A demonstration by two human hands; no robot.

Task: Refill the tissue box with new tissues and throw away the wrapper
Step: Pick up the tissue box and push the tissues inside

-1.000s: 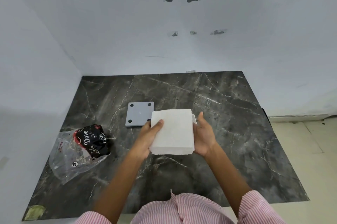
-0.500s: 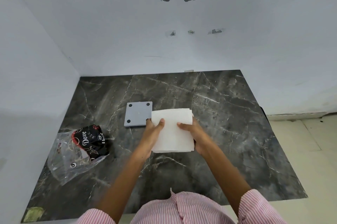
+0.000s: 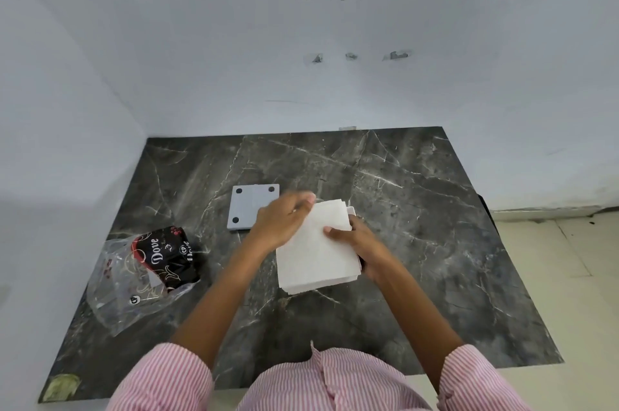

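From the head camera I see a stack of white tissues (image 3: 315,250) held above the middle of a dark marbled table (image 3: 418,209) set in a white-walled corner. The right hand (image 3: 358,239) is clamped on the stack's right edge, thumb on top and fingers beneath. The left hand (image 3: 284,219) lies over the stack's upper left corner with fingers curled; it is blurred, and I cannot tell whether it grips the paper or only rests on it. Just behind that hand, a flat grey square panel (image 3: 249,206) with dark dots at its corners lies on the table, its near right corner hidden by the hand. To the left, well apart from the tissues, a clear plastic wrapper (image 3: 134,293) printed "Dove" in black and red sits crumpled near the table's left edge. A pale smudge (image 3: 62,385) marks the near left corner. Pink-striped sleeves (image 3: 167,377) fill the bottom of the view.
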